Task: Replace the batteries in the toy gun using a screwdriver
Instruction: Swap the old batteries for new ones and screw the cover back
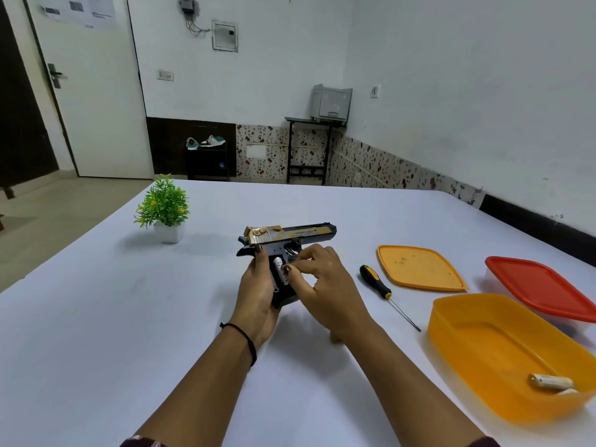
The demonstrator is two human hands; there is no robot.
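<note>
Nearest of all, a dark sleeve [142, 442] is glimpsed at the near edge of the white table [96, 317], over which both forearms are stretched. At the near right corner a yellow tub [483, 346] is set, open, with two used batteries [551, 380] lying in its near end. Just beyond it, at the right edge, a red-lidded box [541, 285] is placed, and to that box's left an orange lid [419, 269] is laid flat on the table.

Near the middle of the table the toy gun [290, 235] is held, black with a gold slide, its barrel pointed towards the right edge and its grip turned towards the person. The grip is wrapped by the left hand [254, 295], fingers curled round it and thumb laid up its rear. The grip's side is seen open, and a silver battery [279, 269] inside it is pinched by the bent thumb and forefinger of the right hand [322, 279].

Towards the far left corner a small potted plant [164, 204] is stood. Between the right hand and the orange lid a screwdriver [375, 280] is laid, apart from both, tip towards the near edge.
</note>
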